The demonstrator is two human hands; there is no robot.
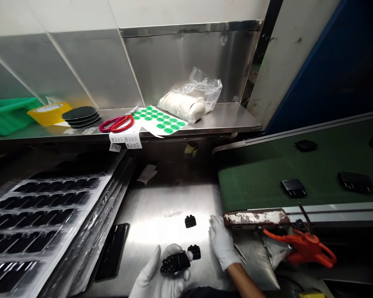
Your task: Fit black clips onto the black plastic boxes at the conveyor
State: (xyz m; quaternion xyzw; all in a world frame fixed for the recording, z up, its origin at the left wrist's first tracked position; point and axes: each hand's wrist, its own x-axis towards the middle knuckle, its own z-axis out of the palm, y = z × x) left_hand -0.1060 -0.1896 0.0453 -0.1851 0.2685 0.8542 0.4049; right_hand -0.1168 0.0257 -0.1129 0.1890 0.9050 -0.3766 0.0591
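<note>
My left hand (157, 278), in a white glove, is at the bottom centre, closed around a black plastic part (175, 262). A second small black part (194, 251) sits just right of it, touching the held piece. Farther up on the steel table (161, 207) lies another small black part (190, 222). My right hand (222, 243), also gloved, rests flat and open on the table beside the conveyor's end, holding nothing.
Clear trays (34, 223) filled with black parts are stacked at left. A green conveyor belt (267, 174) at right carries several black parts. An orange tool (301, 247) lies below it. The shelf holds red scissors (118, 123), green stickers (160, 120), a plastic bag (191, 99) and tape.
</note>
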